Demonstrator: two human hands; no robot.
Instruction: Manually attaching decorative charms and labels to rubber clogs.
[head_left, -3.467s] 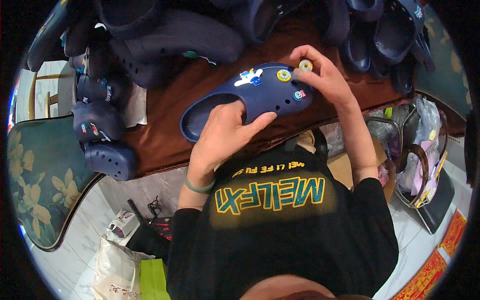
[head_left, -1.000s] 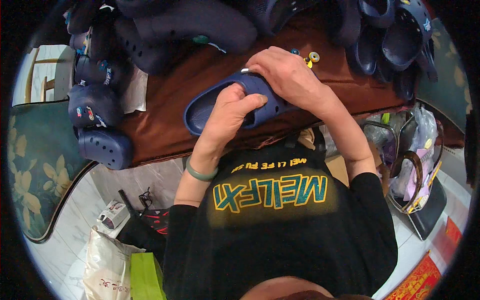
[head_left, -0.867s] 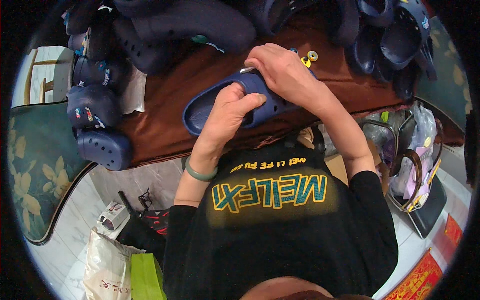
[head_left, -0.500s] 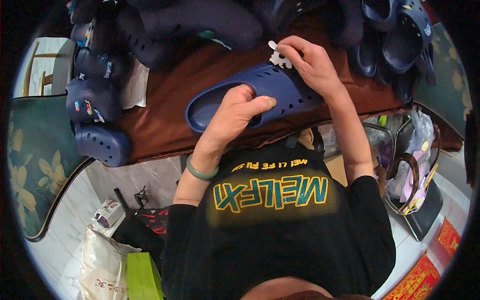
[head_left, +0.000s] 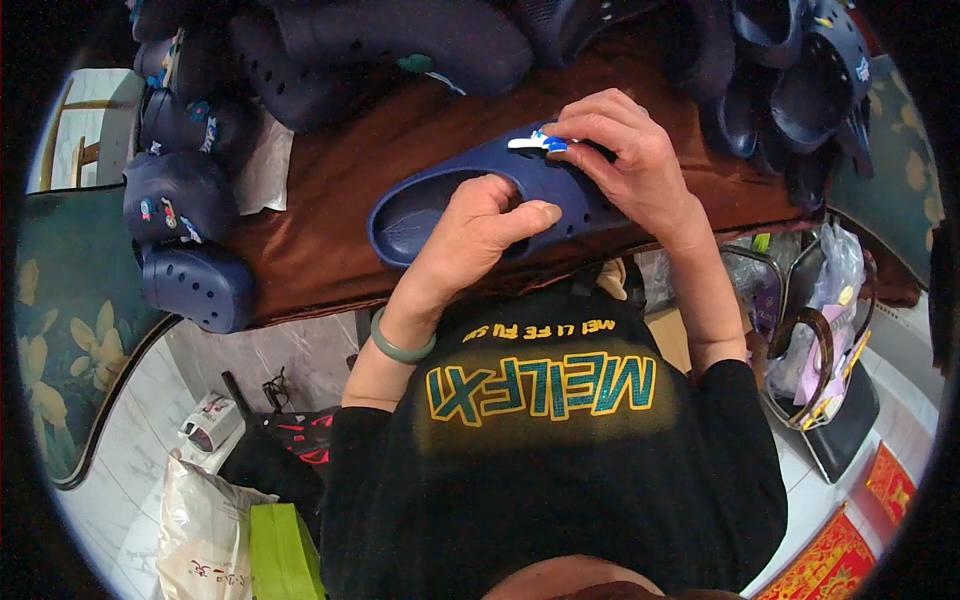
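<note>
A navy foam clog [head_left: 400, 215] lies on the brown cloth in front of me, its open heel toward the left. My left hand [head_left: 485, 222] grips the clog, fingers inside the foot opening and thumb over its upper. Between the thumb and fingers of my right hand [head_left: 625, 145] is a small white and blue shoe charm [head_left: 540, 143]. The charm is held at the far side of the clog's perforated upper; whether its peg sits in a hole is hidden. A green bangle [head_left: 402, 345] circles my left wrist.
Several navy clogs with charms [head_left: 180, 195] line the left edge of the cloth-covered table [head_left: 320, 250]. More clogs stand along the back and a pile [head_left: 815, 85] at the right. A clear plastic packet [head_left: 265, 170] lies left. Bags [head_left: 205, 525] and a basket [head_left: 825, 340] are below.
My right hand has turned and brought the charm down onto the clog's upper; its blue and white face now shows. My left hand keeps its grip on the clog.
</note>
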